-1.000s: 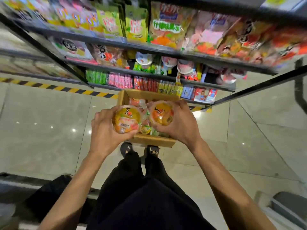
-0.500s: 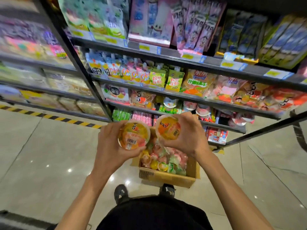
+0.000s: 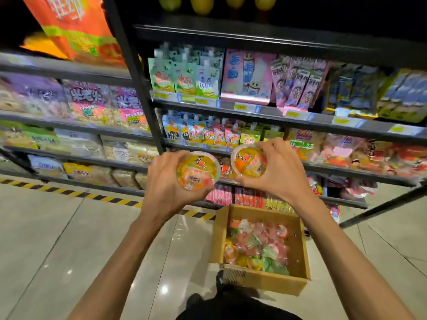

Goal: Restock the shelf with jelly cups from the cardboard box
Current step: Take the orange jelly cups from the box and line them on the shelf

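Since half a second ago both hands have risen, and the cardboard box point(image 3: 265, 281) of loose cups now lies lower, at five o'clock. The left hand point(image 3: 166, 184) grasps one jelly cup point(image 3: 197, 170); the right hand point(image 3: 278, 175) grasps a second jelly cup point(image 3: 249, 162), before the shelf point(image 3: 360, 175). Drink pouches point(image 3: 208, 135) stand at twelve o'clock, a black post point(image 3: 136, 88) at eleven.

Jelly cups point(image 3: 198, 171) higher, nearer shelf point(image 3: 346, 171)
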